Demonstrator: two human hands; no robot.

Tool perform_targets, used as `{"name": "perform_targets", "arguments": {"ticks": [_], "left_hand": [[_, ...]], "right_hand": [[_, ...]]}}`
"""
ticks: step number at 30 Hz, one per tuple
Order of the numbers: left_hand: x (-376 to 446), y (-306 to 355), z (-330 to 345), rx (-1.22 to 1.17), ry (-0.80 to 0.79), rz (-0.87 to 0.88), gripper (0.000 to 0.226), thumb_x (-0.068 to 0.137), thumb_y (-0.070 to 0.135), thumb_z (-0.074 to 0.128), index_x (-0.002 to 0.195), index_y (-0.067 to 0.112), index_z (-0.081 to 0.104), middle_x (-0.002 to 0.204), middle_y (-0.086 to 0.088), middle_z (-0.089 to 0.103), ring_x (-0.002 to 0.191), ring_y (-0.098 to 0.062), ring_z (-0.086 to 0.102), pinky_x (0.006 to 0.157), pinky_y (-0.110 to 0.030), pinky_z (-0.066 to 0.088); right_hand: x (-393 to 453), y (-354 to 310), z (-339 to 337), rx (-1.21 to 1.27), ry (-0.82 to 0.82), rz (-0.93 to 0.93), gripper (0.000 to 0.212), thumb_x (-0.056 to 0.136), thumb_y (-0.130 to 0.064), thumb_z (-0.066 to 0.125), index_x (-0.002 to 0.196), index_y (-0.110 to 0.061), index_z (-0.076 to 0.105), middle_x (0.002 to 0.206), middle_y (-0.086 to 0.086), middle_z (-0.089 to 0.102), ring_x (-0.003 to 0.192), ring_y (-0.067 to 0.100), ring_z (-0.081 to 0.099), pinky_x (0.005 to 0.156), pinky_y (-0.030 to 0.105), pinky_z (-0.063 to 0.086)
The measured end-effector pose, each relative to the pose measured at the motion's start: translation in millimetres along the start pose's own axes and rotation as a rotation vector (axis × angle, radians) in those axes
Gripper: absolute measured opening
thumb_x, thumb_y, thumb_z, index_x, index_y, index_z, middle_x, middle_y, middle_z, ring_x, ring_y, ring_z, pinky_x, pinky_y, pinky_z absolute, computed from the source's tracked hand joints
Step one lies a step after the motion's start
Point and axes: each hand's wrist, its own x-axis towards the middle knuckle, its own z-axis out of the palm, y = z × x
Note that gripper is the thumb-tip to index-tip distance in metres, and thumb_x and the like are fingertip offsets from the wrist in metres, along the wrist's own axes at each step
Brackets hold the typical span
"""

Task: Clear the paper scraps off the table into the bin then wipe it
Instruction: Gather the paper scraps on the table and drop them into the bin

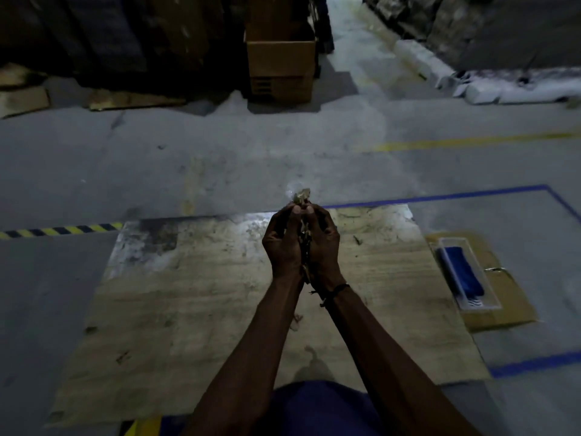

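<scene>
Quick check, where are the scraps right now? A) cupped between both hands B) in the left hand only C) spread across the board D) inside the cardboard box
A: the left hand and right hand are pressed together above the board, with paper scraps poking out at the fingertips.

Lighting: dim throughout, cool grey cast. Brightest areas: pale patch on the floor [355, 89] upper centre; whitish sheen on the far edge of the board [220, 294]. Upper left corner near black, detail lost. Soft shadow beside the cardboard box [280, 70]. Quality: soft, grainy; wide-angle bending at edges; right margin smeared.
</scene>
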Motion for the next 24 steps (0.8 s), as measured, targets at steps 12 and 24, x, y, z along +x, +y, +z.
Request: {"name": "perform_targets", "arguments": {"ticks": [12, 24], "left_hand": [[-21.7, -7.3, 11.5, 0.01, -0.41, -0.177, 0.016, 0.099, 0.005, 0.068, 0.108, 0.015, 0.077, 0.11, -0.003, 0.079, 0.11, -0.023, 0.073, 0.095, -0.038, 0.057], [-216.0, -40.8, 51.1, 0.134, -0.882, -0.377, 0.013, 0.1, 0.01, 0.069, 0.109, 0.015, 0.076, 0.104, 0.002, 0.08, 0.105, -0.017, 0.075, 0.09, -0.032, 0.059]], "right_hand": [[-35.2, -22.9, -18.9, -0.02, 0.402, -0.149, 0.022, 0.108, -0.009, 0.058, 0.125, -0.001, 0.069, 0.126, 0.013, 0.074, 0.123, 0.031, 0.068, 0.111, 0.058, 0.05], [-161.6, -74.3, -171.1, 0.036, 0.909, -0.288, 0.022, 0.107, -0.011, 0.059, 0.125, -0.005, 0.07, 0.125, 0.009, 0.075, 0.121, 0.027, 0.069, 0.105, 0.043, 0.053]]}}
